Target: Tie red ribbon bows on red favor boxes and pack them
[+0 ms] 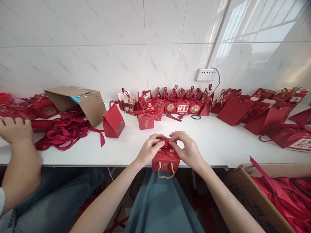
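Note:
A small red gift box [165, 160] with a looped rope handle sits at the table's front edge. On its top is a red ribbon [166, 144], gathered at the middle. My left hand [151, 149] pinches the ribbon from the left, thumb and fingers together. From the right, my right hand [186, 149] pinches the ribbon too, its thumb and fingertips close to the left ones. The rope handle [166, 176] hangs over the box's near side.
Another person's hand [16, 130] is at the far left, by a ribbon pile [64, 132] and a cardboard box [93, 105]. Red gift boxes [146, 121] line the wall. An open carton [245, 178] of red ribbons stands at the lower right.

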`<action>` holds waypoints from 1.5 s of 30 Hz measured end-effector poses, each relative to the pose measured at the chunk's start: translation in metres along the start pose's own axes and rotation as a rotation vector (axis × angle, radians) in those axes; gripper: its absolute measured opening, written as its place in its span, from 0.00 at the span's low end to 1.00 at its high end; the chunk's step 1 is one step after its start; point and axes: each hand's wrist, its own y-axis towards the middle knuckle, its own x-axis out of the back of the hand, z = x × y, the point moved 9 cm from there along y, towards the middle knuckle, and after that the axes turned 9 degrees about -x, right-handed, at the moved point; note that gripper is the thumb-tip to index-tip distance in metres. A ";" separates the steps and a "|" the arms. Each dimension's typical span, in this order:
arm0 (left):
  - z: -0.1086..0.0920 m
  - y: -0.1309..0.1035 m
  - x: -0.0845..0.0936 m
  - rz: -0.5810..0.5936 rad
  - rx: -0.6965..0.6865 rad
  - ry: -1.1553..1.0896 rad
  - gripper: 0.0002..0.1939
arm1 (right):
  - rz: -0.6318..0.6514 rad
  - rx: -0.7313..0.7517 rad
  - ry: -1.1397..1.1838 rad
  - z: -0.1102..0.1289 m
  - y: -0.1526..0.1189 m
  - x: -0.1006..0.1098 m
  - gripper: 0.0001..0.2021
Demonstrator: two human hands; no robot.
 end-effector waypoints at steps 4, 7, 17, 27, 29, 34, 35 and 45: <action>-0.004 -0.001 0.000 -0.011 -0.018 0.010 0.12 | -0.040 0.185 -0.253 0.025 -0.016 0.002 0.01; -0.005 0.000 0.001 -0.014 -0.024 -0.008 0.12 | -0.049 0.224 -0.345 0.030 -0.021 0.001 0.02; -0.006 0.000 0.002 0.055 -0.028 -0.028 0.14 | -0.112 0.400 -0.555 0.045 -0.024 -0.004 0.07; -0.024 -0.007 0.022 0.003 -0.105 0.415 0.15 | -0.076 0.383 -0.693 0.039 -0.024 0.012 0.08; -0.031 -0.012 0.028 -0.058 -0.149 0.533 0.12 | -0.080 0.379 -0.744 0.035 -0.026 0.013 0.08; -0.040 -0.026 0.020 -0.060 -0.170 0.592 0.08 | -0.086 0.377 -0.831 0.031 -0.030 0.012 0.09; -0.040 -0.029 0.017 -0.044 -0.162 0.590 0.08 | -0.085 0.382 -0.826 0.031 -0.031 0.012 0.09; -0.046 -0.037 0.009 -0.064 -0.245 0.662 0.05 | -0.011 0.170 -0.552 0.015 -0.029 0.017 0.08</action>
